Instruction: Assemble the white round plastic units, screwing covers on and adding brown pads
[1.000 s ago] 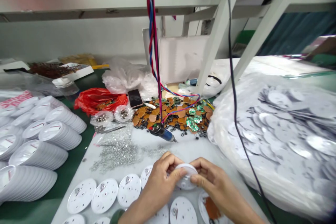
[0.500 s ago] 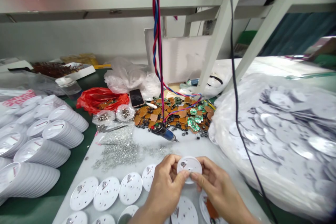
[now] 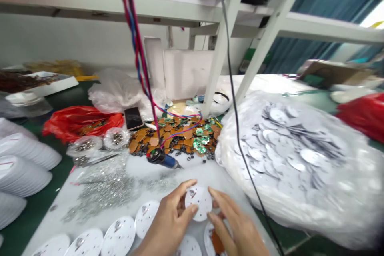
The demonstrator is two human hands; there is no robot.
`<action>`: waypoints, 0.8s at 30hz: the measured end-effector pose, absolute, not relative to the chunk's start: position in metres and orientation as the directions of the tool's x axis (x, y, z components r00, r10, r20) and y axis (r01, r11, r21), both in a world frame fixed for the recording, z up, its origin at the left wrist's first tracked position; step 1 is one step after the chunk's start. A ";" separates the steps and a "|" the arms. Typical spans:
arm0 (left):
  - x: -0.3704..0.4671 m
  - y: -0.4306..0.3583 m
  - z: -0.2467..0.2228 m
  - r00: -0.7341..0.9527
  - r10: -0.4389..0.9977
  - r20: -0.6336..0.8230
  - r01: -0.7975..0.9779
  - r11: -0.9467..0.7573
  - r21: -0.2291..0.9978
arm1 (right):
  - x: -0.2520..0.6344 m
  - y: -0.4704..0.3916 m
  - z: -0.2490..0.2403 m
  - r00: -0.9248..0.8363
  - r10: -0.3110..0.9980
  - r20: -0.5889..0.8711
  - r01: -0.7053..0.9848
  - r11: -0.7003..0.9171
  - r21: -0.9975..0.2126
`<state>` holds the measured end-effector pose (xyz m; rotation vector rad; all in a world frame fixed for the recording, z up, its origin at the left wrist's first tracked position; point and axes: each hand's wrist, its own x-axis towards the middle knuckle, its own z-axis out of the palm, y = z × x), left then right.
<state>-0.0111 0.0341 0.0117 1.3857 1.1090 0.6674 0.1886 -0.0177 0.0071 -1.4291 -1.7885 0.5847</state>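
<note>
A small white disc (image 3: 198,203) with holes and a metal clip sits tilted in my left hand (image 3: 172,214), pinched at its left edge between thumb and fingers. My right hand (image 3: 231,218) is at the disc's right edge, thumb and index finger spread apart; whether the fingertips still touch it is hard to tell. Below my hands lies another white disc with a brown board (image 3: 216,242), partly hidden by the right hand. A row of similar white discs (image 3: 118,236) runs along the work surface to the left. A blue electric screwdriver (image 3: 163,159) lies beyond my hands.
Loose small metal parts (image 3: 105,188) cover the left of the mat. Behind the screwdriver is a heap of brown and green circuit boards (image 3: 177,132). A large clear bag of white discs (image 3: 285,156) stands right, a black cable (image 3: 237,120) hanging before it. Stacked white cups (image 3: 24,176) stand left.
The view has swung right, so the scene sits further left. The right hand's fingers have spread at the disc's edge, while the left hand keeps its hold.
</note>
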 end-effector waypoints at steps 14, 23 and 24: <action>0.013 0.043 0.010 0.464 0.862 -0.203 0.728 -0.241 0.642 | 0.365 0.048 0.010 0.032 0.982 0.188 0.940 0.034 -0.338; 0.006 0.029 -0.006 0.508 0.861 -0.001 0.653 -0.384 0.653 | 0.388 0.041 0.024 0.260 0.956 0.136 0.852 -0.161 -0.499; 0.004 0.027 -0.004 0.525 0.850 0.042 0.602 -0.406 0.688 | 0.387 0.041 0.023 0.290 0.946 0.147 0.843 -0.180 -0.508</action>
